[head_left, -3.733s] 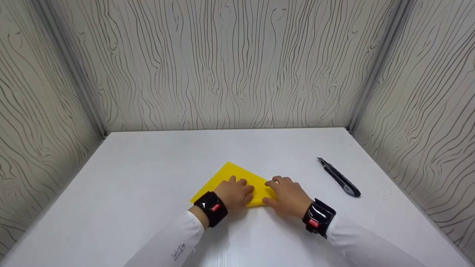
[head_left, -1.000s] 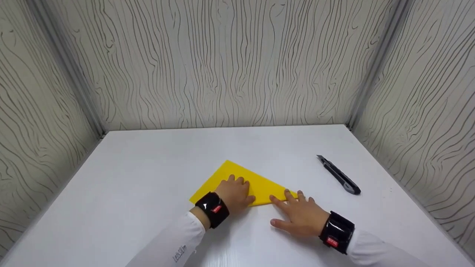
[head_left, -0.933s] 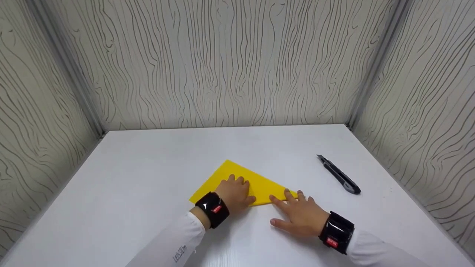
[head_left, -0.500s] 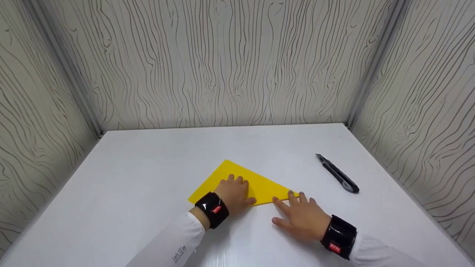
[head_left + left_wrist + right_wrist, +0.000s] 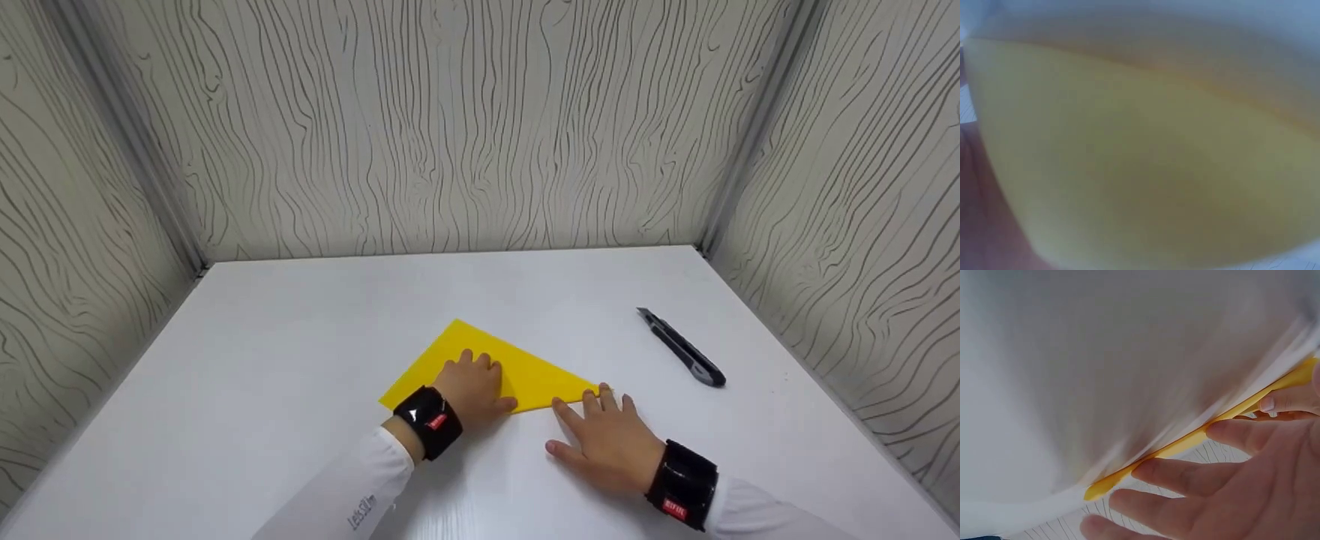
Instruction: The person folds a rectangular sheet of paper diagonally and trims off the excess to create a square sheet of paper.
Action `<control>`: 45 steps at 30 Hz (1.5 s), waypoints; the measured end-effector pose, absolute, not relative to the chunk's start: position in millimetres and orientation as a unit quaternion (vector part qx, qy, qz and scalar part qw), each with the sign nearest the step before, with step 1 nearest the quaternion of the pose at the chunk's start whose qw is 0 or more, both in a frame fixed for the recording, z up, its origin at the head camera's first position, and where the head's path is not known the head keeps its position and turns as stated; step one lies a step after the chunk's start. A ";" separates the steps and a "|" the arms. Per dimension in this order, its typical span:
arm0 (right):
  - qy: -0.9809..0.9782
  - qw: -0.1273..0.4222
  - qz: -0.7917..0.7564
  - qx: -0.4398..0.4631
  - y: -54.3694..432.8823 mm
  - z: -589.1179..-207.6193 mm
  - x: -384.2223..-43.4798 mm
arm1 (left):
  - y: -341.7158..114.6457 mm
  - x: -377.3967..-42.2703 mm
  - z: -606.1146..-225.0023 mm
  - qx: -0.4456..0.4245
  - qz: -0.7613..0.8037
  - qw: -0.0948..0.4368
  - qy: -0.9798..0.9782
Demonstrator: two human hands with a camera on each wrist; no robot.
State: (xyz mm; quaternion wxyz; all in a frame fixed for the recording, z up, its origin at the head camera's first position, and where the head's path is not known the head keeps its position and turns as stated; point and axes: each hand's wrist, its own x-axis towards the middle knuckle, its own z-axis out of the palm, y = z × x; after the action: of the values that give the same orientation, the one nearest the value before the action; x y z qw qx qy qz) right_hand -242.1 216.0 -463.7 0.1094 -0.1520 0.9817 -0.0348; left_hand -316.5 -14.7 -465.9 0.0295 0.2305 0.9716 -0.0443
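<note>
A folded yellow sheet of paper [image 5: 540, 375] lies on the white table as a rough triangle, its long edge toward me. My left hand [image 5: 474, 390] rests on the paper's middle, fingers slightly bent, thumb near the front edge. At the paper's right tip, my right hand [image 5: 611, 442] spreads its fingers and touches the front edge with several fingertips; its thumb lies on the tabletop. In the right wrist view, the paper's edge [image 5: 1185, 442] runs along those fingertips. The left wrist view is blurred and mostly filled by the paper [image 5: 1129, 157].
A black and grey utility knife [image 5: 681, 347] lies to the right of the paper, its blade tip pointing away. Wood-patterned panels [image 5: 450, 135] enclose the white table [image 5: 300, 315] at the back and both sides.
Over the earlier seconds my right hand slid right along the paper's front edge to its tip, spreading its fingers. Lately it has barely shifted. My left hand stays in place.
</note>
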 end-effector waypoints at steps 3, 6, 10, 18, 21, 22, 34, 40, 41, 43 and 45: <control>0.982 0.101 -0.034 -0.158 216.8 -462.3 -244.4 | -15.6 -317.3 -465.4 0.233 -0.046 0.026 0.971; 0.980 0.091 -0.037 -0.171 219.2 -461.5 -246.8 | -16.1 -317.4 -464.5 0.232 -0.045 0.027 0.971; 0.976 0.071 -0.051 -0.200 224.1 -460.5 -251.8 | -16.3 -315.3 -462.8 0.233 -0.045 0.030 0.971; 0.970 0.072 -0.092 -0.215 226.8 -458.0 -267.8 | -15.9 -315.1 -467.3 0.232 -0.039 0.030 0.972; 0.969 0.059 -0.113 -0.212 222.9 -460.1 -274.0 | -15.6 -313.9 -466.1 0.234 -0.038 0.027 0.971; 0.969 0.050 -0.113 -0.213 221.0 -461.4 -276.2 | -15.4 -313.3 -464.9 0.235 -0.039 0.027 0.971; 0.985 -0.011 -0.021 -0.172 188.0 -467.3 -285.1 | -11.8 -308.2 -459.5 0.239 -0.092 0.041 0.966; 0.986 -0.010 -0.014 -0.167 179.4 -468.9 -287.0 | -11.5 -309.6 -457.6 0.235 -0.089 0.060 0.966; 0.985 -0.008 -0.014 -0.169 179.1 -469.2 -287.4 | -11.6 -309.9 -457.7 0.235 -0.088 0.062 0.966; 0.984 0.001 -0.014 -0.175 178.8 -469.0 -288.2 | -12.2 -310.4 -457.8 0.238 -0.087 0.060 0.966; 0.983 0.006 -0.013 -0.183 179.0 -468.0 -289.1 | -12.6 -310.7 -457.9 0.239 -0.087 0.057 0.965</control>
State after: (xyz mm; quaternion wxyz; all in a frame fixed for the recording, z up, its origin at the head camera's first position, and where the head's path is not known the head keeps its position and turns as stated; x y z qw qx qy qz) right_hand -289.1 179.0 -468.0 0.0062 -0.1828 0.9830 -0.0134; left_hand -310.7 -12.6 -457.9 0.0572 0.2387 0.9655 -0.0872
